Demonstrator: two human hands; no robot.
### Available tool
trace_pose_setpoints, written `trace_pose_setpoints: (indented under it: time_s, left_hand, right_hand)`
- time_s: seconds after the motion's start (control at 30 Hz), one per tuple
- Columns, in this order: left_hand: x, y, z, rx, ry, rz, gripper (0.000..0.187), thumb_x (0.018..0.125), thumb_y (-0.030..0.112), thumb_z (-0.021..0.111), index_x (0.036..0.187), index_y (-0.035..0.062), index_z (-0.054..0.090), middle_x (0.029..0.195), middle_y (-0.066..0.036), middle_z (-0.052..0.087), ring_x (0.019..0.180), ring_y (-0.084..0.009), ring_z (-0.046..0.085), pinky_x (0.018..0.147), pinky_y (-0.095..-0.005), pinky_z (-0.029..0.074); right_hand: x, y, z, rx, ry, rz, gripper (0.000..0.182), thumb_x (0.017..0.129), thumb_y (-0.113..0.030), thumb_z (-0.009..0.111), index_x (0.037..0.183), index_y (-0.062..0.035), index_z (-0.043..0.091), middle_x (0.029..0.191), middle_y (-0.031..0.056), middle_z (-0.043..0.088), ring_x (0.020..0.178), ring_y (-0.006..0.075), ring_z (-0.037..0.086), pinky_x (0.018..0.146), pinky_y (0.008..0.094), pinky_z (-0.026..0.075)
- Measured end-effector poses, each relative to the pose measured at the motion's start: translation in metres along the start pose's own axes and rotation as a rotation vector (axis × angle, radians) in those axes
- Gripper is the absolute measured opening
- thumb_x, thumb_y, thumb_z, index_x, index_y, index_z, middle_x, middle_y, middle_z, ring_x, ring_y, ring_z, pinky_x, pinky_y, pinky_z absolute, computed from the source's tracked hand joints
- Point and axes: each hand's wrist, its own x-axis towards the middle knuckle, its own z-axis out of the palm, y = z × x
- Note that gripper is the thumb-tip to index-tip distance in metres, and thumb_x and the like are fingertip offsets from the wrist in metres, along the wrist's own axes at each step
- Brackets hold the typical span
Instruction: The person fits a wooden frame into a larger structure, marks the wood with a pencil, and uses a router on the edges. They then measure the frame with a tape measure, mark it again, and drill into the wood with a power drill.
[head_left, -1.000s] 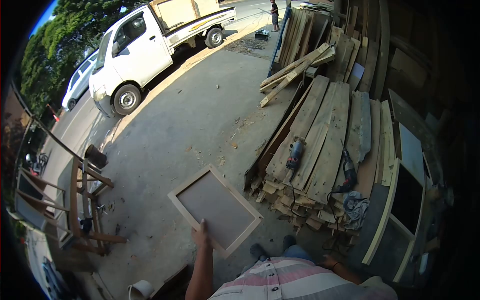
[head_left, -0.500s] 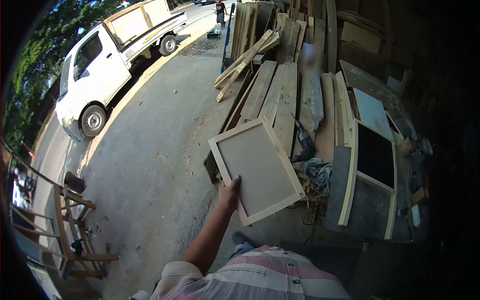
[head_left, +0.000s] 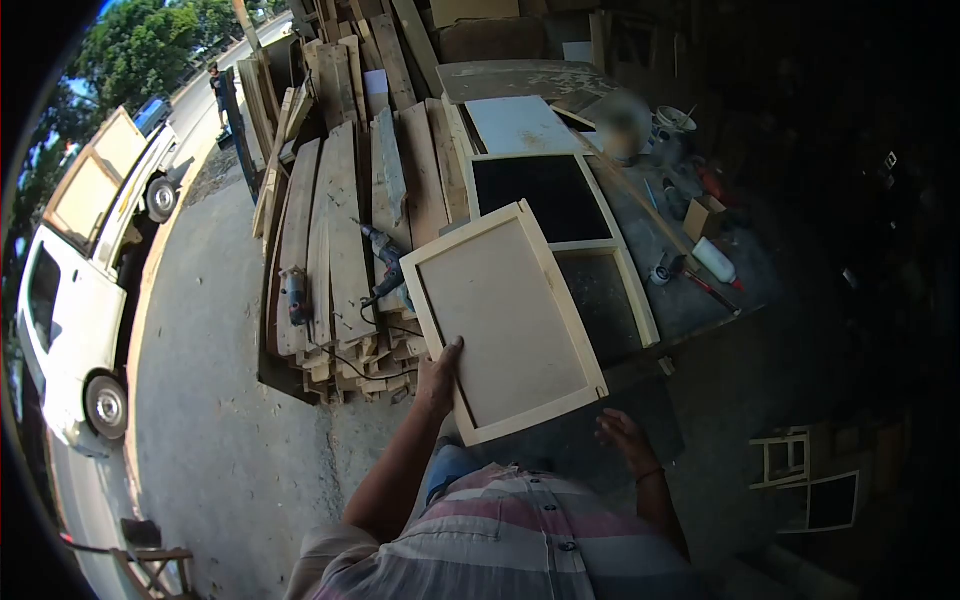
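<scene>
My left hand (head_left: pixel 438 380) is closed on the left side rail of a wooden framed panel (head_left: pixel 505 320), thumb on its face. The panel has a pale wood frame round a flat beige board and is held tilted in front of my body. My right hand (head_left: pixel 626 440) is just below the panel's lower right corner, apart from it, holding nothing, with its fingers loosely apart. Beyond the panel, a larger wooden frame (head_left: pixel 628 275) with a black section lies on the workbench (head_left: pixel 690 325), partly covered by the panel.
Stacked planks (head_left: pixel 335 215) stand ahead, bearing a power drill (head_left: pixel 385 258) and another power tool (head_left: pixel 294 296) with a cord. On the bench are a white bottle (head_left: pixel 714 262), a hammer (head_left: pixel 708 290) and a small cardboard box (head_left: pixel 704 217). A white truck (head_left: pixel 75 290) is at left.
My view has turned to the right, bringing more of the workbench into sight. The panel has moved with my left hand toward the bench. My right hand has come into view.
</scene>
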Motion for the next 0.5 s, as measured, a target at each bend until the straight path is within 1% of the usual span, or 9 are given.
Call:
trace_pose_setpoints:
  time_s: [0.1, 0.13, 0.2, 0.23, 0.3, 0.33, 0.43, 0.47, 0.5]
  left_hand:
    - [0.011, -0.016, 0.057, -0.030, -0.123, -0.109, 0.053, 0.095, 0.034, 0.065, 0.131, -0.0017, 0.049, 0.114, -0.016, 0.065, 0.098, -0.0267, 0.068, 0.085, -0.0404, 0.058]
    - [0.013, -0.020, 0.077, -0.046, -0.168, -0.142, 0.055, 0.095, 0.036, 0.064, 0.132, -0.0016, 0.048, 0.116, -0.017, 0.064, 0.100, -0.0274, 0.068, 0.086, -0.0414, 0.058]
    - [0.014, -0.025, 0.121, -0.088, -0.234, -0.235, 0.058, 0.095, 0.038, 0.064, 0.134, -0.0012, 0.046, 0.120, -0.019, 0.062, 0.103, -0.0288, 0.067, 0.089, -0.0434, 0.057]
    - [0.016, -0.028, 0.139, -0.110, -0.257, -0.294, 0.059, 0.095, 0.040, 0.064, 0.134, -0.0010, 0.046, 0.122, -0.019, 0.061, 0.105, -0.0296, 0.066, 0.091, -0.0442, 0.056]
    - [0.031, -0.050, 0.166, -0.203, -0.406, -0.333, 0.062, 0.095, 0.041, 0.065, 0.135, -0.0018, 0.045, 0.124, -0.021, 0.059, 0.109, -0.0304, 0.064, 0.095, -0.0458, 0.054]
    - [0.039, -0.051, 0.179, -0.160, -0.450, -0.335, 0.064, 0.095, 0.043, 0.065, 0.136, -0.0018, 0.044, 0.124, -0.020, 0.059, 0.111, -0.0297, 0.063, 0.096, -0.0456, 0.053]
    - [0.079, -0.058, 0.200, 0.347, -0.666, -0.303, 0.062, 0.095, 0.046, 0.064, 0.133, -0.0015, 0.050, 0.116, -0.016, 0.063, 0.108, -0.0252, 0.064, 0.096, -0.0399, 0.053]
    - [0.081, -0.035, 0.204, 0.276, -0.811, -0.252, 0.053, 0.096, 0.044, 0.065, 0.123, -0.0015, 0.058, 0.107, -0.011, 0.067, 0.106, -0.0212, 0.065, 0.094, -0.0366, 0.052]
    - [0.101, -0.037, 0.200, 0.412, -0.744, -0.044, 0.047, 0.095, 0.040, 0.066, 0.119, -0.0005, 0.060, 0.104, -0.010, 0.068, 0.104, -0.0204, 0.065, 0.093, -0.0357, 0.051]
  right_hand:
    - [-0.002, -0.043, 0.028, 0.112, -0.251, -0.185, 0.067, 0.088, -0.023, 0.076, 0.142, -0.0015, 0.044, 0.130, 0.0102, 0.059, 0.111, 0.0192, 0.062, 0.089, 0.0322, 0.050]
    - [-0.001, -0.049, 0.040, 0.117, -0.242, -0.187, 0.067, 0.088, -0.023, 0.076, 0.142, -0.0015, 0.044, 0.130, 0.0102, 0.059, 0.111, 0.0192, 0.062, 0.089, 0.0322, 0.050]
    - [0.002, -0.061, 0.061, 0.241, -0.188, -0.579, 0.066, 0.084, -0.019, 0.079, 0.138, 0.0002, 0.047, 0.130, 0.0103, 0.057, 0.111, 0.0214, 0.060, 0.091, 0.0340, 0.049]
    - [-0.002, -0.075, 0.068, 0.240, -0.184, -0.575, 0.066, 0.084, -0.019, 0.079, 0.138, 0.0002, 0.047, 0.130, 0.0103, 0.057, 0.111, 0.0214, 0.060, 0.091, 0.0340, 0.049]
    - [-0.015, -0.112, 0.081, 0.054, 0.229, -0.400, 0.057, 0.083, -0.016, 0.077, 0.131, 0.0018, 0.051, 0.128, 0.0111, 0.056, 0.112, 0.0229, 0.057, 0.096, 0.0363, 0.046]
    - [-0.016, -0.126, 0.076, 0.051, 0.281, -0.341, 0.048, 0.084, -0.015, 0.073, 0.124, 0.0022, 0.053, 0.124, 0.0115, 0.055, 0.114, 0.0227, 0.053, 0.100, 0.0367, 0.043]
    - [-0.019, -0.155, 0.055, 0.043, 0.556, -0.520, 0.049, 0.084, -0.015, 0.070, 0.126, 0.0018, 0.052, 0.123, 0.0121, 0.054, 0.116, 0.0235, 0.052, 0.103, 0.0380, 0.041]
    - [-0.024, -0.169, 0.046, 0.201, 0.608, -0.503, 0.051, 0.082, -0.014, 0.070, 0.127, 0.0014, 0.051, 0.123, 0.0117, 0.054, 0.116, 0.0243, 0.052, 0.103, 0.0384, 0.041]
    - [-0.028, -0.182, 0.035, 0.362, 0.658, -0.488, 0.053, 0.081, -0.013, 0.069, 0.128, 0.0011, 0.051, 0.123, 0.0113, 0.054, 0.116, 0.0251, 0.051, 0.102, 0.0387, 0.041]
